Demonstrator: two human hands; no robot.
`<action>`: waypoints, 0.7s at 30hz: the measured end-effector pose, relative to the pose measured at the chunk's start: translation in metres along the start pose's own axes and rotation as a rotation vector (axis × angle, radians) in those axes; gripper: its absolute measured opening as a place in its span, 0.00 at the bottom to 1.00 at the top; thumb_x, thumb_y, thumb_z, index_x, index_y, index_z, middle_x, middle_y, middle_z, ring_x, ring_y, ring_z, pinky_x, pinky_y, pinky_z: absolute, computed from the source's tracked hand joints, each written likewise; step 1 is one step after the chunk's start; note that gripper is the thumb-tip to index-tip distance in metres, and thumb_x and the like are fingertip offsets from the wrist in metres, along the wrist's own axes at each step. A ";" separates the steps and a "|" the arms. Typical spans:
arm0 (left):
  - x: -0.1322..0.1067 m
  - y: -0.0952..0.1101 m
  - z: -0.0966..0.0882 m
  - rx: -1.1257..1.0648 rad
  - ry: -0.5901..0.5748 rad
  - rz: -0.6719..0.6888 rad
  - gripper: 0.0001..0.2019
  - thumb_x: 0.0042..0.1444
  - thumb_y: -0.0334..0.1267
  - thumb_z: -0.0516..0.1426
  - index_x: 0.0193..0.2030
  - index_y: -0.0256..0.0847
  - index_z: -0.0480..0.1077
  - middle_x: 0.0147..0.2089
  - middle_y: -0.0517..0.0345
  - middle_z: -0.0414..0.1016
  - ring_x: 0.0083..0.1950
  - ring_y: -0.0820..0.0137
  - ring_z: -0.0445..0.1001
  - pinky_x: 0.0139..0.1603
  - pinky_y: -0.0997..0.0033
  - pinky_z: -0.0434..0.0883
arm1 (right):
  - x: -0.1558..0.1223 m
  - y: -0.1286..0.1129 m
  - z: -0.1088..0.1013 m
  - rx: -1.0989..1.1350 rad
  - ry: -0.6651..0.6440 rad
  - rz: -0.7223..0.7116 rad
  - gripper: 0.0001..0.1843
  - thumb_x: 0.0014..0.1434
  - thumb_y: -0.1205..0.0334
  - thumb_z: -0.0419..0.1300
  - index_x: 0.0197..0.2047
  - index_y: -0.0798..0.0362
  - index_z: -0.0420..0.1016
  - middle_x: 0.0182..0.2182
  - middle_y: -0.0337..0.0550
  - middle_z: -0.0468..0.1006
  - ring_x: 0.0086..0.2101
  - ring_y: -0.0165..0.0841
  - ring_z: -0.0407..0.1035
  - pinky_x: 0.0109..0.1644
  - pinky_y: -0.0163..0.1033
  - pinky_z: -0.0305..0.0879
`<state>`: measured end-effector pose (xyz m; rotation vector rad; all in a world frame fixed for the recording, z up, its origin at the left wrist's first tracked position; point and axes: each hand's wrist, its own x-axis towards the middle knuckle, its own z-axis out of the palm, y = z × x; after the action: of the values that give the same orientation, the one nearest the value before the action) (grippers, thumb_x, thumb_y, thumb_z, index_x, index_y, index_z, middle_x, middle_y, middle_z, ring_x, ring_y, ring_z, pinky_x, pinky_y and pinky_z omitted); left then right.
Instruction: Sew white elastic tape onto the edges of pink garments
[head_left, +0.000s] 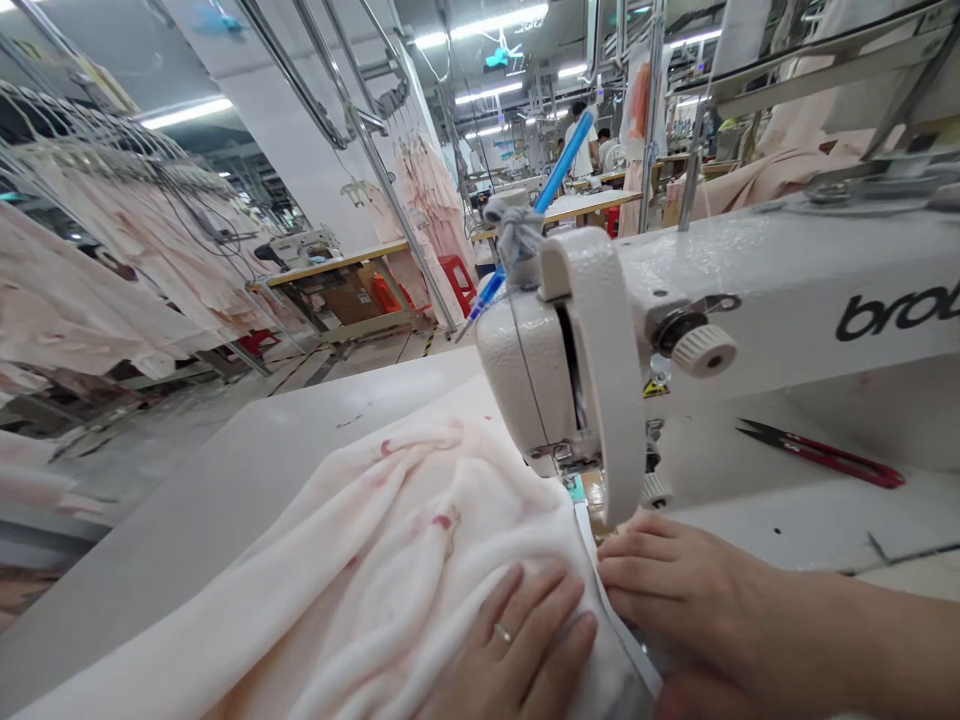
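The left hand (pixel 517 640) is lying flat on the pale pink fleece fabric (pixel 390 570). It is open, with a ring on one finger, and it is pressing on the cloth without pinching it. The right hand (pixel 682 580) is also open. Its fingers are stretching toward the left hand and resting on the fabric near its edge, and they are not gripping anything that I can see.

The fabric is bunching in soft folds with small red marks, and it is lying on the white sewing table (pixel 225 470) between the hands and the front of the machine. Just above the right hand, the head of a white industrial sewing machine (pixel 750 270) with the dark letters "bro" is standing over the cloth. The presser foot (pixel 559 455) is partly hidden, so I cannot tell exactly how the fabric is lying under it.

To the right, red-handled thread snips (pixel 825 455) are lying on the table, apart from the right hand. A blue rod (pixel 555 185) is rising at a slant behind the machine head. Farther away, pale pink garments (pixel 112 270) are hanging on a rack at the left, a red stool (pixel 457 280) is standing on the floor, and a person in a white shirt (pixel 581 140) is standing in the distance.
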<state>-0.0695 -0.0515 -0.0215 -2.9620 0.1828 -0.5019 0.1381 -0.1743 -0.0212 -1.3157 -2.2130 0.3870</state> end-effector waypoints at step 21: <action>0.042 -0.047 -0.015 -0.385 -0.129 0.098 0.17 0.53 0.26 0.48 0.50 0.38 0.63 0.48 0.56 0.71 0.48 0.66 0.64 0.55 0.61 0.56 | 0.010 0.001 -0.011 -0.245 -0.079 0.054 0.16 0.56 0.53 0.59 0.42 0.57 0.71 0.39 0.46 0.71 0.38 0.36 0.63 0.49 0.42 0.57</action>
<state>-0.0306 -0.0126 0.0129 -3.3209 0.4550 -0.2885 0.1411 -0.1653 -0.0090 -1.5127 -2.3534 0.1949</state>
